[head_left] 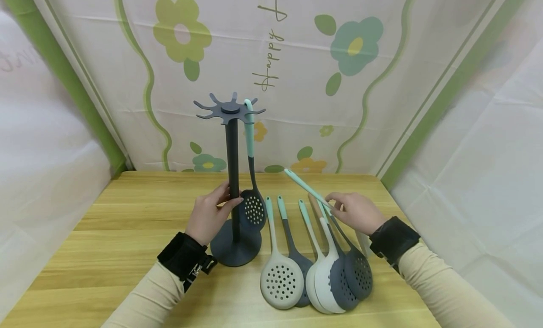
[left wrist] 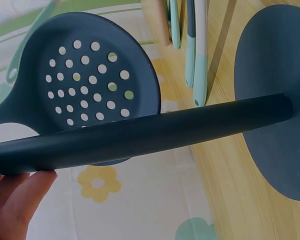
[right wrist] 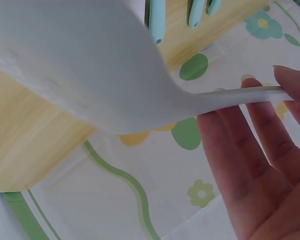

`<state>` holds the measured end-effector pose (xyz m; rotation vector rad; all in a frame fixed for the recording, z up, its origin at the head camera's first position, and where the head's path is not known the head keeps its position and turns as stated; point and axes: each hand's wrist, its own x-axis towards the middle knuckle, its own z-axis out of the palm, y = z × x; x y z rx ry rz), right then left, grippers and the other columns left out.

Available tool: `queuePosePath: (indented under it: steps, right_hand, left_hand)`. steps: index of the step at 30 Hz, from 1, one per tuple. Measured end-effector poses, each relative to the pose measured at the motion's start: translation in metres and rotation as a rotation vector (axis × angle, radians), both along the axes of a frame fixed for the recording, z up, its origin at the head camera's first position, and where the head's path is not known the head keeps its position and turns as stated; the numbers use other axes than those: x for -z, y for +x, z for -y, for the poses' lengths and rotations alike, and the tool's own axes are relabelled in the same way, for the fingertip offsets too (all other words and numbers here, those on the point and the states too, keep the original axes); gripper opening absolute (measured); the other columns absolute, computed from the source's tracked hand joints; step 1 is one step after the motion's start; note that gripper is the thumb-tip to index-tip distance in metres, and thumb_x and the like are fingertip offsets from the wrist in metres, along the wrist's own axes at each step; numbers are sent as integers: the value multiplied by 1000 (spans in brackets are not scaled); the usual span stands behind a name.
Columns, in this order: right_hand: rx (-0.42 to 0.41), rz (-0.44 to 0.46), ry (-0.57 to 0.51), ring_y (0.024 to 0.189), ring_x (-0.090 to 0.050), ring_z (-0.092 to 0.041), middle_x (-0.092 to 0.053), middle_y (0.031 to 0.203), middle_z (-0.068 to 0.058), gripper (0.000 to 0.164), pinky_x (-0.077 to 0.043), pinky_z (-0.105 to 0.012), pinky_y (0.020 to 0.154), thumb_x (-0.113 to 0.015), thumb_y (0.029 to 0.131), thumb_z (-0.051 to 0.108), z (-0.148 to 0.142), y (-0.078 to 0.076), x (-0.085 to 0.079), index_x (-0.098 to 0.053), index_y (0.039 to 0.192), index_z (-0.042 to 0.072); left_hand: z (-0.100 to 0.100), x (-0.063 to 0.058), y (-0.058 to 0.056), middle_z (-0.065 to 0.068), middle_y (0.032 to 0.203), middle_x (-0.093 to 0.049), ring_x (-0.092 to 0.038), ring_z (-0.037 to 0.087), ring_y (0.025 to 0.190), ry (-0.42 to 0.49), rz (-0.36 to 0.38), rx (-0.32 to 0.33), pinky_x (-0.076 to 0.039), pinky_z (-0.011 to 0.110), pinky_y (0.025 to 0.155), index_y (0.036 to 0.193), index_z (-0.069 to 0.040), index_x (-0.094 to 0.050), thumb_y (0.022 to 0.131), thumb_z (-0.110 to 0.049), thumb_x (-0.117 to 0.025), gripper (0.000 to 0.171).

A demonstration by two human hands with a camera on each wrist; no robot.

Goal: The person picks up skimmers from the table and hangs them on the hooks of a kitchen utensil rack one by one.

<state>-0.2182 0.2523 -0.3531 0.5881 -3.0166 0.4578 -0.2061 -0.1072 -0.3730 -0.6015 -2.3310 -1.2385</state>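
My left hand (head_left: 209, 212) grips the pole (head_left: 233, 168) of a dark utensil stand, its fingers and thumb around it. From one hook of the stand's top ring (head_left: 230, 109) hangs a dark skimmer (left wrist: 90, 85) with a mint handle. It hangs just right of the pole, its holed head close to my left fingertips. My right hand (head_left: 358, 212) pinches a light grey kitchen utensil (right wrist: 115, 65) by its neck, between thumb and fingers. The utensil's mint handle (head_left: 301, 181) points up and left, over the table. Its wide rounded head is mostly hidden by my right wrist in the head view.
Several utensils lie side by side on the wooden table (head_left: 140, 233), among them a light grey skimmer (head_left: 282, 281), a white-headed utensil (head_left: 326, 295) and a dark skimmer (head_left: 360, 274), some overlapping. The stand's round base (head_left: 235, 252) is left of them. A flowered curtain (head_left: 288, 130) rises behind.
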Motion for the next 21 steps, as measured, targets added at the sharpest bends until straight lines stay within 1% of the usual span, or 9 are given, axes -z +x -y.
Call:
queuePosePath:
  steps: [3, 10, 14, 21]
  right_hand:
    - [-3, -12, 8, 55, -45, -9, -68, 83, -3, 25, -36, -24, 48, -64, 94, 11, 1, 0, -1, -66, 119, 10]
    - [-20, -77, 0, 65, -57, -10, -69, 83, -1, 25, -43, -26, 53, -66, 93, 11, 1, 0, -8, -66, 118, 10]
    - [-30, -94, -8, 69, -59, -11, -68, 83, 1, 24, -44, -27, 56, -67, 93, 12, 2, 0, -11, -66, 118, 11]
    - [-35, -100, -28, 70, -60, -11, -68, 82, 1, 24, -45, -27, 55, -67, 94, 11, 4, 1, -12, -66, 117, 12]
  left_hand:
    - [0, 0, 0, 16, 105, -75, -74, 31, 97, 2, 4, 2, -62, 37, 71, 123, -1, -63, 93, -9, -68, 32]
    - [0, 1, 0, 17, 105, -75, -74, 31, 97, 1, -5, 5, -62, 37, 71, 122, -1, -64, 93, -10, -68, 31]
    - [0, 0, -1, 17, 105, -75, -74, 31, 96, 4, -15, 8, -62, 37, 71, 121, -1, -64, 93, -9, -68, 29]
    - [0, 0, 0, 16, 106, -75, -74, 31, 97, -4, -2, 2, -62, 37, 72, 122, -2, -64, 93, -10, -67, 30]
